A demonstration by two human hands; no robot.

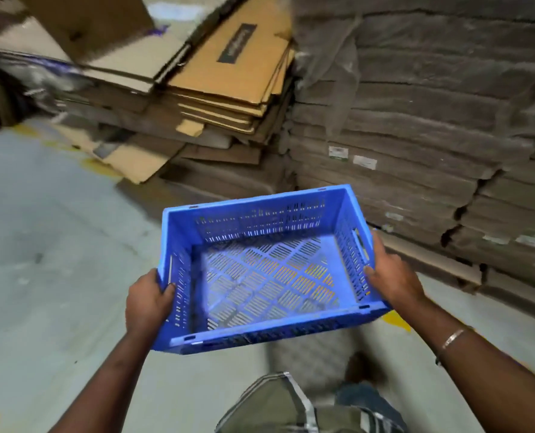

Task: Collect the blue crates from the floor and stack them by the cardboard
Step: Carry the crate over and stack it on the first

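A blue crate (269,264) is held in the middle of the frame, above the grey floor (56,245), with its open top facing up. Nothing is seen inside it; its slotted bottom and slotted walls are bare. The left hand (149,303) is curled round the rim of the crate's left short wall, with the thumb laid over the top edge. The right hand (391,273) is wrapped round the right short wall beside a handle slot, the thumb likewise on the rim. A thin bracelet (453,335) is worn on the right wrist.

Flattened cardboard boxes (228,89) are piled in the upper left and centre of the frame. A dark rectangular label (237,42) is printed on the topmost flap, but its writing is too blurred to be read. Bundled cardboard sheets (416,120) under clear wrap are stacked along the right side, just beyond the crate. Small white stickers (364,161) are stuck on them; their print cannot be made out.
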